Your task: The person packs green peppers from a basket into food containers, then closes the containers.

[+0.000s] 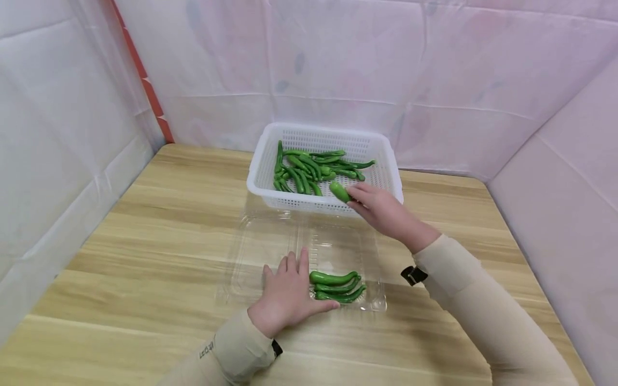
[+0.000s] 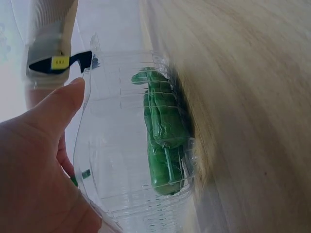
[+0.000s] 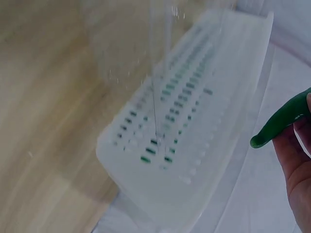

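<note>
My right hand (image 1: 386, 212) pinches a green chili pepper (image 1: 340, 191) over the front rim of a white plastic basket (image 1: 275, 197). In the right wrist view, the tapered end of this pepper (image 3: 282, 121) sticks out past the fingers. Several more green peppers (image 1: 309, 167) lie heaped in the basket. In front of it a clear plastic clamshell box (image 1: 333, 246) lies unfolded. Three or so peppers (image 1: 338, 280) rest side by side at the near end of its right half. My left hand (image 1: 289, 297) rests on the box with fingers spread, its thumb along the near rim.
The wooden table (image 1: 145, 241) carries the basket at the back and the box nearer to me. Pale patterned sheeting (image 1: 347, 64) hangs behind and on both sides, with a red strip (image 1: 145, 75) at the back left corner.
</note>
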Action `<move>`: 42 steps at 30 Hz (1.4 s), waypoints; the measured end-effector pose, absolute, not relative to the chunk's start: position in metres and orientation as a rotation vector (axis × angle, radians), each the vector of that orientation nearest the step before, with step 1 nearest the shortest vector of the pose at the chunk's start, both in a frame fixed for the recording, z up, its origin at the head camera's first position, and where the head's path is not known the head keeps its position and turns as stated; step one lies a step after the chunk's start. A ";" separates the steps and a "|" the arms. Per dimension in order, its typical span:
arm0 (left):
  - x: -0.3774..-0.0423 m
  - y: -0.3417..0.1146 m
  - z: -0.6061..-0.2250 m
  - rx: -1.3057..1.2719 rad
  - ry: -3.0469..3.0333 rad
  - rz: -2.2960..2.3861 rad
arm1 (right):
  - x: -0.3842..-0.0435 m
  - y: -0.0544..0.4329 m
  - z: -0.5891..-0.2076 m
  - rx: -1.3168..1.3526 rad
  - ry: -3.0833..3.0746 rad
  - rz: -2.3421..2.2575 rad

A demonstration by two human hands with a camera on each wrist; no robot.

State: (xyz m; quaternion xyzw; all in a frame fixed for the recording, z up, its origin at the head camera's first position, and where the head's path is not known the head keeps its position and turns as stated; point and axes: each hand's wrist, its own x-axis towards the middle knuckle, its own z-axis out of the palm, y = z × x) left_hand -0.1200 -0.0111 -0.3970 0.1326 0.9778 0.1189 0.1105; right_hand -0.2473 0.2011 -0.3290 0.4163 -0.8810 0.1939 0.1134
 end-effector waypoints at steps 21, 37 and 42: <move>-0.121 -0.010 -0.397 0.405 2.898 0.318 | -0.201 0.186 -0.395 1.578 -2.800 0.436; -0.121 -0.010 -0.397 0.386 2.876 0.330 | -0.194 0.179 -0.401 1.643 -2.806 0.246; -0.121 -0.010 -0.397 0.395 2.879 0.331 | -0.193 0.181 -0.403 1.614 -2.847 0.242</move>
